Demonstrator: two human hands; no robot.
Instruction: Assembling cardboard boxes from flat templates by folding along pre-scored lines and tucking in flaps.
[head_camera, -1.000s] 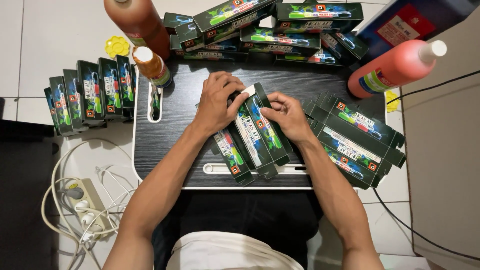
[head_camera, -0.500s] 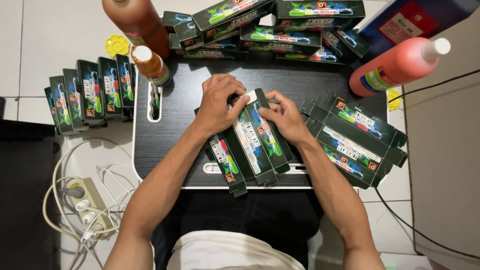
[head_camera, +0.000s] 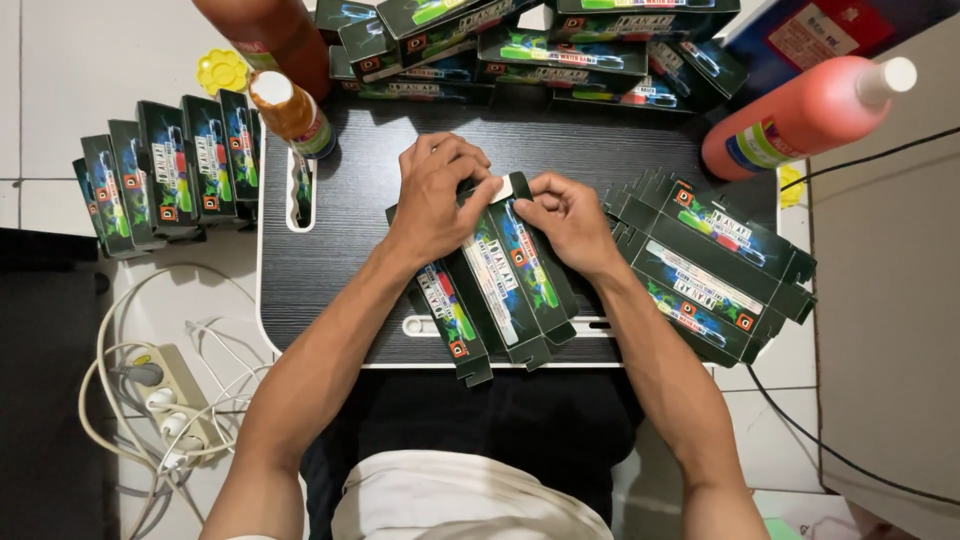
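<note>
Both hands (left (head_camera: 437, 190), right (head_camera: 566, 215)) hold one carton (head_camera: 510, 280).

Dark green printed carton (head_camera: 505, 285), unfolded, slanted on black lap desk (head_camera: 340, 230)

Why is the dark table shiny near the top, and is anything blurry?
Head view: light from above glares pale on the table; left hand, right hand and box look sharp; edges bend slightly, like the pink bottle.
</note>
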